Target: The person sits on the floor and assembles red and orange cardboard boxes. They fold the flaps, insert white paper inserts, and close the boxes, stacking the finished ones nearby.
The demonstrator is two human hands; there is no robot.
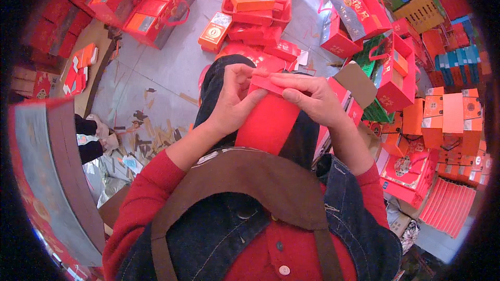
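Across my lap lies a red cardboard piece (266, 125), long and flat, with a lighter red flap at its far end. My left hand (233, 100) grips the left side of that end, thumb on top and fingers curled round the edge. On the other side my right hand (316, 99) pinches the flap, its fingers laid along the fold and the thumb below. Just beyond both hands are red wrapped packs (255, 33) and shiny red packaging. Whether the cardboard is a closed box or a single folded sheet I cannot tell.
A red basket (287, 10) of small orange boxes stands ahead. Red gift boxes (165, 2) with handles are at the far left, more (398, 73) at the right beside a green crate (371, 67). Orange boxes (432, 117) are stacked right. Scraps (151, 135) litter the floor.
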